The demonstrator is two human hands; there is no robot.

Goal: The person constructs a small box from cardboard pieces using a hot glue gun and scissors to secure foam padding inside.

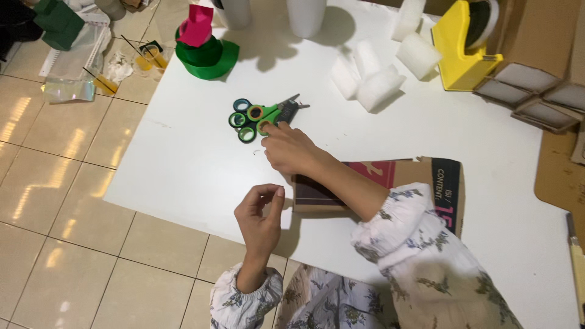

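Right hand (291,148) reaches forward, palm down, fingertips touching the handles of the green scissors (263,114) lying mid-board toward the far edge of the white board (183,170); not clamped. Left hand (259,214) hovers raised at the near edge, thumb and forefinger pinched together, nothing visible between them.

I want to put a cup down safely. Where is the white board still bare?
Bare: the left part of the white board, between the green tape rolls and the left hand, and the middle right, below the foam pieces. Crowded: around the scissors, the right hand and the flat cardboard.
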